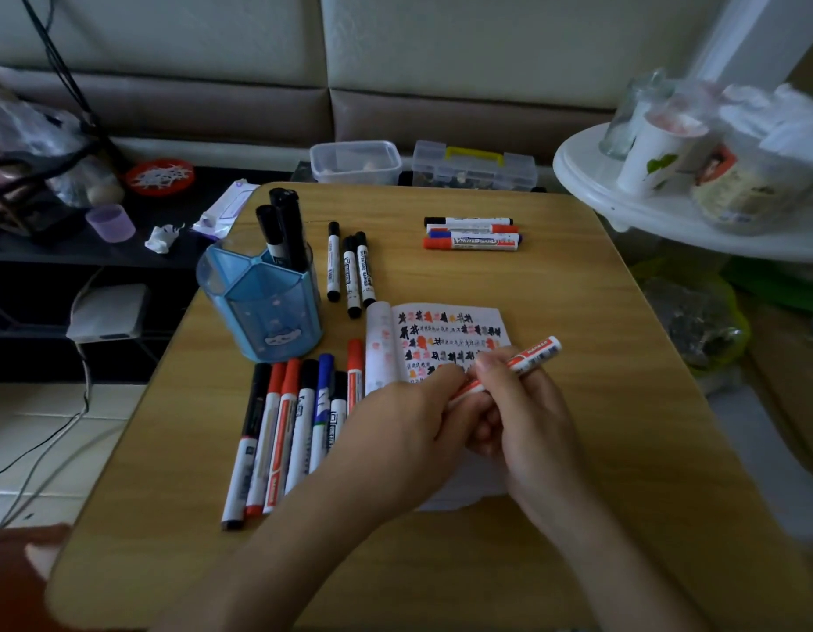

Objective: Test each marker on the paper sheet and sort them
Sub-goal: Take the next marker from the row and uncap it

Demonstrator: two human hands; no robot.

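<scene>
Both hands hold one red-and-white marker over the paper sheet, which is covered in red and black test marks. My right hand grips the marker's barrel. My left hand closes around its lower end, which is hidden by the fingers. Several markers lie in a row left of the sheet. Three black markers lie beside the blue pen holder, which has black markers standing in it. Several more markers lie stacked at the far right of the wooden table.
Behind the table stand a clear plastic box and a lidded organizer with a yellow handle. A white round shelf with cups and jars overhangs the right side. Clutter, a purple cup and cables lie at left.
</scene>
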